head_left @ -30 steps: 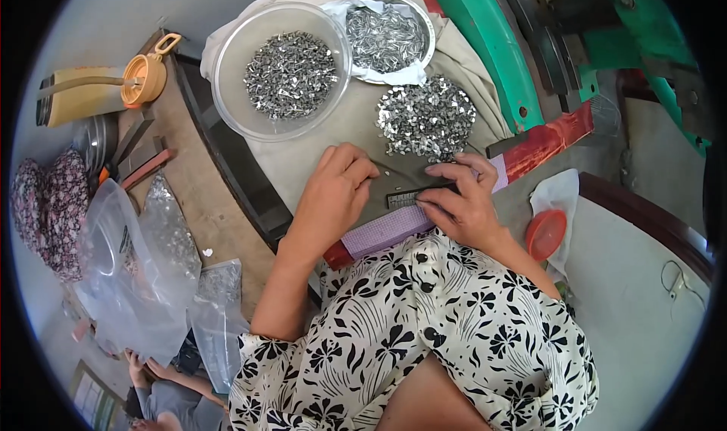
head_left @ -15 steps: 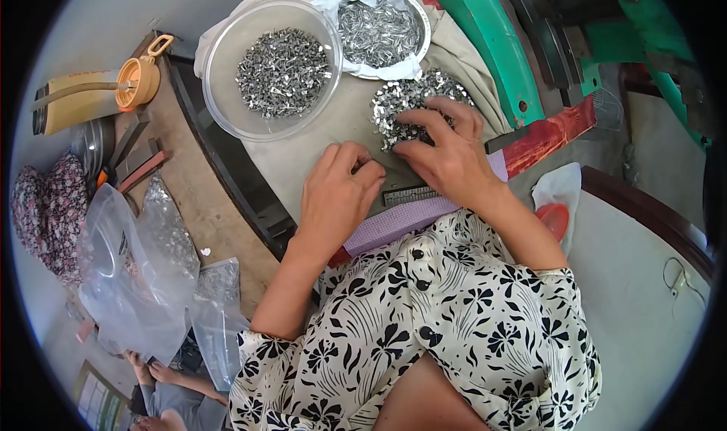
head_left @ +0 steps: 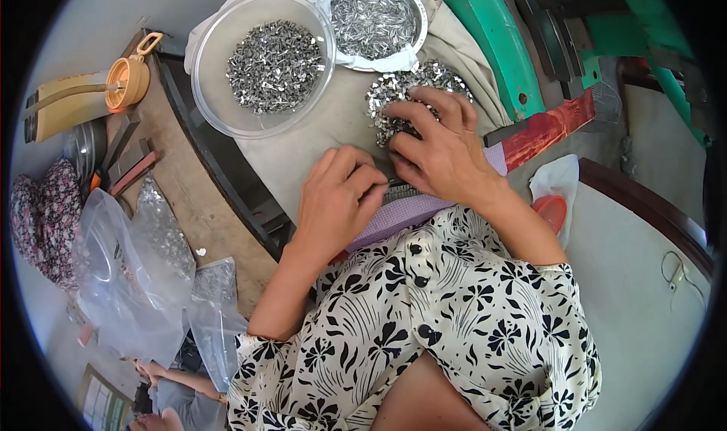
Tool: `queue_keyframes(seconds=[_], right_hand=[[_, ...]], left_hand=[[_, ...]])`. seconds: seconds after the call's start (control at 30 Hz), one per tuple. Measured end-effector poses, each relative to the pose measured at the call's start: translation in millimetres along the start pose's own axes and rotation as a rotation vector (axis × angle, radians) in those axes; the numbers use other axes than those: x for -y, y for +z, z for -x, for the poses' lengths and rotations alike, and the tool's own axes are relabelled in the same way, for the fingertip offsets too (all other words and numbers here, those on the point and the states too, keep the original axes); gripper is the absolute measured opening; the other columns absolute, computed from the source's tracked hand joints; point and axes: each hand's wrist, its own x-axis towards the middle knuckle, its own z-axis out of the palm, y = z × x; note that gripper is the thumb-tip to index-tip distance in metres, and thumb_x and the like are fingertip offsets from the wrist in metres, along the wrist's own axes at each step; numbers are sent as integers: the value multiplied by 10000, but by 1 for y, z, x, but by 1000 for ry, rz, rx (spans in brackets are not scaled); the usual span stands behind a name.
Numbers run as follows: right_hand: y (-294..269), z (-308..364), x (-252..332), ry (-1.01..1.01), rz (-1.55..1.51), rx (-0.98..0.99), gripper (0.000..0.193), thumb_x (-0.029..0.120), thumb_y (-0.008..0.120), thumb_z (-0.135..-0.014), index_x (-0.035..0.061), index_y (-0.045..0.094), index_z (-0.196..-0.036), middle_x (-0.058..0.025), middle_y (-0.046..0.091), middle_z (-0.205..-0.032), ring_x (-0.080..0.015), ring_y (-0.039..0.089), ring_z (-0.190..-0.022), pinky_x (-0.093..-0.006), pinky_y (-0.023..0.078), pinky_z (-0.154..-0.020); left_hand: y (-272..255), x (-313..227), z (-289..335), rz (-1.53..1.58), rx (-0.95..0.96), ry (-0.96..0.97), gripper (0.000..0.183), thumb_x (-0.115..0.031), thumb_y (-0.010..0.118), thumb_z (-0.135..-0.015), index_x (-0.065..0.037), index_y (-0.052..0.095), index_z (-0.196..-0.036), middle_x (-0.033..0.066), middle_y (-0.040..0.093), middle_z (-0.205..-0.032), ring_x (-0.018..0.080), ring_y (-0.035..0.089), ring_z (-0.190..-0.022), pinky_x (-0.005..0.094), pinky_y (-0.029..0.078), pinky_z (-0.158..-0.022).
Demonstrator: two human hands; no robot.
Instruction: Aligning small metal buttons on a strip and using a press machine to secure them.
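My left hand [head_left: 337,198] is closed, thumb and forefinger pinched at the left end of a dark ridged metal strip [head_left: 401,194]. Anything between them is too small to make out. My right hand [head_left: 447,152] is bent over the near edge of a pile of small shiny metal pieces [head_left: 443,75]. Its thumb and forefinger come together just above the strip, their tips partly hidden; the other fingers curl over the pile. Beyond my hands stand a clear plastic bowl [head_left: 200,75] of small metal parts [head_left: 274,66] and a lined metal bowl [head_left: 421,20] of slender silvery pieces [head_left: 372,23].
A green machine frame [head_left: 485,45] rises at right, beside a red board [head_left: 553,132]. Purple padding [head_left: 394,217] edges the work surface near me. At left, a wooden bench [head_left: 216,219] bears plastic bags [head_left: 129,279] and an orange-lidded container [head_left: 127,82]. Another person [head_left: 178,397] is at lower left.
My two hands have come closer together over the strip. The right thumb and forefinger have shifted toward it from the pile. The view has tilted slightly.
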Motion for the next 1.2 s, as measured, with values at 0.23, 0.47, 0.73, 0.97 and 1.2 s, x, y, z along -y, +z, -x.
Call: queue_keyframes(seconds=[0.23,0.47,0.73,0.97,1.2], right_hand=[[8,4,1,68,-23,-46,145,194,764,-689,146,667,-786,26,597,-1234,-289,443,-1250,-454,265,-1028],[-1,43,11,122,-119,-115,163,215,799,-646,187,711,-781,-1,632,-1196,-336,441,-1207,-435,293,-1018],[-2,58,6,143,-173,-74,196,202,810,-656,208,757,-845,-2,640,-1188,-321,441,-1197,-442,298,-1031],[-13,52,-11,148,-114,-50,181,175,806,-668,191,751,-839,-11,640,-1182,-327,428,-1222,-445,288,-1036],[-15,43,-14,133,-107,18,153,201,810,-681,167,735,-809,15,633,-1131,-325,468,-1207,-447,308,-993]], left_hand=[[14,-8,12,-28,15,43,149,-66,767,-722,-53,667,-831,71,597,-971,281,561,-904,372,455,-778],[17,-5,19,20,4,8,300,-87,771,-719,-69,628,-982,72,569,-1042,293,535,-957,405,429,-802],[19,-6,24,-2,2,0,324,-62,782,-695,-41,625,-978,93,565,-1079,304,536,-979,403,436,-832],[18,-10,30,33,-23,-46,301,-70,779,-701,-42,633,-962,92,572,-1092,298,543,-979,407,442,-829],[28,-13,27,-22,-41,-12,218,-109,770,-721,-95,655,-905,37,593,-1039,260,550,-960,394,410,-786]])
